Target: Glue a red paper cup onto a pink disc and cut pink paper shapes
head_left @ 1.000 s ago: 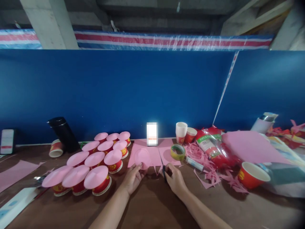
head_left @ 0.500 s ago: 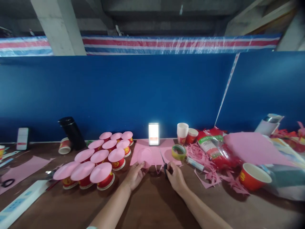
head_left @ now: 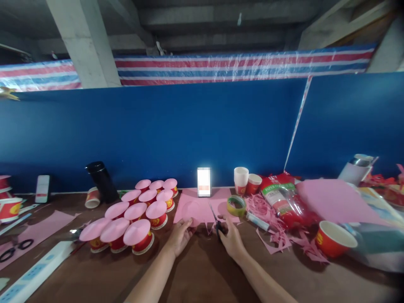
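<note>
My left hand pinches the near edge of a pink paper disc, which lies over a larger pink paper sheet. In my right hand are black-handled scissors, their blades pointing away from me over the sheet. Fingers of that hand wrap the handles, the index finger lifted somewhat. To the left stand several red paper cups, upside down, each topped by a pink paper cone. A roll of tape lies just beyond my right hand.
An upright phone stands against the blue partition. Pink paper scraps, a red plastic bag and an open red cup sit on the right. Leftward are a black bottle and a white power strip.
The camera view has shifted slightly, moving the scene lower. My right hand's fingers have loosened and lifted a little on the scissors. My left hand still holds the disc.
</note>
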Demonstrator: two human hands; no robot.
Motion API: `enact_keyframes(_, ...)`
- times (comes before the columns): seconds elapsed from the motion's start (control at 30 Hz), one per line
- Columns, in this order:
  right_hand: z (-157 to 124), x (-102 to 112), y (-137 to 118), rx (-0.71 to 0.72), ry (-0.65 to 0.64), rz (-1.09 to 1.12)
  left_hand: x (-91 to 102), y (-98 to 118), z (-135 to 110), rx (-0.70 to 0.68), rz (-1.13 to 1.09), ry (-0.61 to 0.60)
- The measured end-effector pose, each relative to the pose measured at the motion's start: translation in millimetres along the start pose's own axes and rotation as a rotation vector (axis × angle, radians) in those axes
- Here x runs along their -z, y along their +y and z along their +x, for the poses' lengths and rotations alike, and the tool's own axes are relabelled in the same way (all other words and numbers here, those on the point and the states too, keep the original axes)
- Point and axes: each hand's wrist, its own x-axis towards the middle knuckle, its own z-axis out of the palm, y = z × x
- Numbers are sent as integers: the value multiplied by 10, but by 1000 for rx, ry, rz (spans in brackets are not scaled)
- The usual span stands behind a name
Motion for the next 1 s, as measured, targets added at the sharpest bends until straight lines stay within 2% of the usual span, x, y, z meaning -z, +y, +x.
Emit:
enact_keyframes(0.17,9,10,-24,8,-62,-33,15,-16,17,-7,19,6)
enact_keyframes(0.43,39,-8,15,-40,-55,-37,44,-28,52,-13,10,-6)
enact_keyframes(0.7,62,-40,66,-122,18,83,70,-41,84,-17,-1,50)
enact_keyframes(1.0,46,-59,-18,-36,109,130,45,-118,46,-90,111,-17)
